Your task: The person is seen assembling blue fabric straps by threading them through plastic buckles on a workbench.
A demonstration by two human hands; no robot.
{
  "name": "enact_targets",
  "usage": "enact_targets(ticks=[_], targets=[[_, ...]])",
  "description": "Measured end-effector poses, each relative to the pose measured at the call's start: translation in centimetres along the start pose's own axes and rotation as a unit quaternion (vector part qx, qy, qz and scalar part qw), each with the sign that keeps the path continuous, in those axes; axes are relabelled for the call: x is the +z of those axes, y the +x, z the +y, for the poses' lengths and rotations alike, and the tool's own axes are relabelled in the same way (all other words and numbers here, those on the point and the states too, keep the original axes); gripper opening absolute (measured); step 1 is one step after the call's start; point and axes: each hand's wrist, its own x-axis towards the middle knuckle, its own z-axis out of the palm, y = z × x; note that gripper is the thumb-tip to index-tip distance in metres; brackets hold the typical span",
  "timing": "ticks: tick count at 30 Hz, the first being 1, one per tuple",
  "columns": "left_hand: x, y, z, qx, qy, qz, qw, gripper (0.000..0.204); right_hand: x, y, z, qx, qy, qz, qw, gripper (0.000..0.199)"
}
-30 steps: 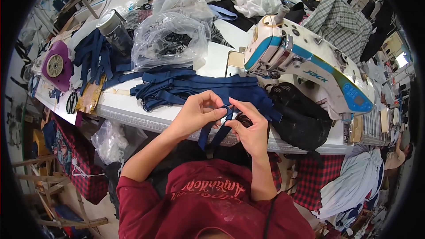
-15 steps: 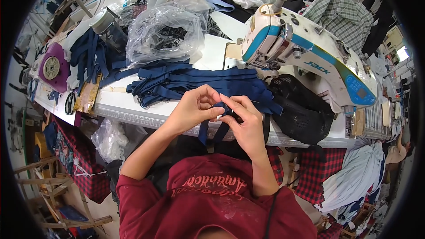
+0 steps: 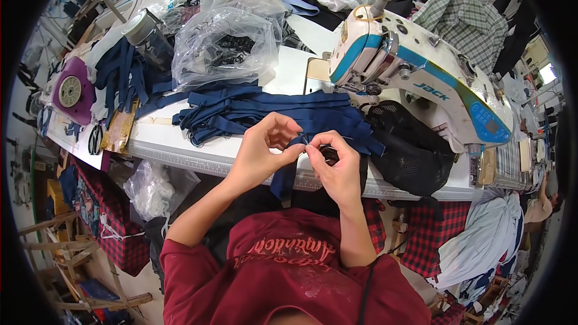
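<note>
My left hand (image 3: 265,150) is closed in a pinch on a navy fabric strap (image 3: 283,182), whose loose end hangs below the fingers over the table's front edge. Thumb and index finger of my right hand (image 3: 337,165) are pressed together almost against the left fingertips. They pinch something small and thin there that I cannot make out. A dark curved piece shows inside the curl of the right fingers. Just beyond both hands lies a bundle of navy straps (image 3: 241,111), spread lengthwise on the white table (image 3: 289,72).
A white and blue sewing machine (image 3: 415,66) stands at the right, with a black mesh bag (image 3: 409,150) before it. Behind the straps sits a clear plastic bag (image 3: 223,48) of small black parts. Scissors (image 3: 95,140) and a purple speaker-like device (image 3: 71,91) are at the left.
Two lengths of strap hung between my hands before; now one hangs, beneath the left hand. The right fingertips have shifted slightly up and closed against the left ones.
</note>
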Motion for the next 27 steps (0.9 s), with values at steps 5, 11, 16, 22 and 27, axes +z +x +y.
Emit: enact_targets(ticks=[5, 11, 16, 22, 27], targets=[[-0.4, 0.0, -1.0, 0.007, -0.032, -0.048, 0.998, 0.026, -0.4, 0.1, 0.1, 0.082, 0.112, -0.041, 0.989, 0.005], [-0.3, -0.2, -1.1, -0.030, -0.042, -0.067, 0.996, 0.021, -0.6, 0.0, 0.3, 0.080, 0.098, -0.022, 0.992, 0.005], [-0.3, -0.3, -0.6, -0.008, 0.009, -0.063, 0.998, 0.019, -0.5, -0.1, -0.2, 0.082, 0.026, -0.011, 0.996, 0.013], [-0.2, -0.6, -0.1, 0.043, 0.097, -0.024, 0.994, 0.017, -0.3, -0.1, 0.1, 0.007, -0.043, -0.002, 0.999, 0.013], [0.2, -0.7, -0.4, 0.035, 0.113, 0.018, 0.993, 0.018, 0.7, 0.1, 0.6, -0.158, -0.174, 0.058, 0.970, 0.012]])
